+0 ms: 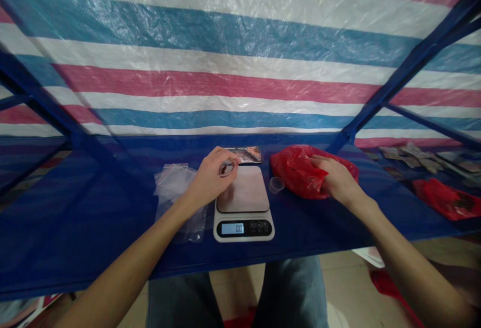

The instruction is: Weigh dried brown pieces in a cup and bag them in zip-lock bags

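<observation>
1. Right hand (pixel 336 178): fingertips hidden in the red bag (pixel 295 170).
2. Cup (pixel 226 169) in left hand (pixel 210 178): contents too small to tell.
3. Card (pixel 251 154): partly covered, print unreadable.
4. Clear bags (pixel 175 180): partly behind left forearm (pixel 150 248).
5. Far-right bag (pixel 445 198): blurred, cut off.

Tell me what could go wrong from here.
The small clear container in the left hand might slip onto the white digital scale with a silver plate and upset its 0.0 reading. The right hand, partly inside the crumpled red plastic bag, could push it into the round clear plastic cup alongside.
</observation>
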{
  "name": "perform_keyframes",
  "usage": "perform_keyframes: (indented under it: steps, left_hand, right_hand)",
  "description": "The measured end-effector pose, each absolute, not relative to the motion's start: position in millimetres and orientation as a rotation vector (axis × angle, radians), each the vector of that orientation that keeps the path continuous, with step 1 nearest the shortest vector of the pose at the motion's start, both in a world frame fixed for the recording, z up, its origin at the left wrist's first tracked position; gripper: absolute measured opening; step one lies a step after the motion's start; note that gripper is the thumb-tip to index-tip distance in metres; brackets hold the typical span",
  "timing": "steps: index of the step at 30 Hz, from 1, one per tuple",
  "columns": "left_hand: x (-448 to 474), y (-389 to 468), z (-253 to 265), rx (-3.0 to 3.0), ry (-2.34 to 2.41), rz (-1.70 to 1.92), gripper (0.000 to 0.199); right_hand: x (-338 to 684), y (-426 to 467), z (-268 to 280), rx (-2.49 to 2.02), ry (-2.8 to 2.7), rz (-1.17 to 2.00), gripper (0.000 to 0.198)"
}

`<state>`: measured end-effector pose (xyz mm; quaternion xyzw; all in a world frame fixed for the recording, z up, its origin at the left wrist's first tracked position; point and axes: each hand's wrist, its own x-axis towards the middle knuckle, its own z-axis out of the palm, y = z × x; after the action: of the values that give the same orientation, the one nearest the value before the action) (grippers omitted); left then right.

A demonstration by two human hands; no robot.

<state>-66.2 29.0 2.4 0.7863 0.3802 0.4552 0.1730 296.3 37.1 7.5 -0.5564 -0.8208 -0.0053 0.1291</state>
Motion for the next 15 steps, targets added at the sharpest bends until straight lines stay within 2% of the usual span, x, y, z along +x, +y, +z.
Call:
perform_keyframes:
  steps: [5, 10, 13, 15]
  left_hand:
    - [-64, 26, 3, 2.245, 1.122, 1.276, 0.016]
    - [-61, 26, -1, 2.299, 1.074, 1.283, 0.018]
    - [-60, 26, -3, 2.304, 1.049, 1.293, 0.02]
    - [-60, 25, -3, 2.27, 1.04, 1.304, 0.019]
  right_hand:
    - [298, 41, 18, -1.651, -2.277, -0.078, 0.019]
    - [263, 17, 53, -1.374, -1.598, -0.382, 0.008]
    - [209, -8, 69, -1.092, -1.646, -0.335, 0.005]
    - [172, -17, 69, -0.879, -1.887, -0.143, 0.008]
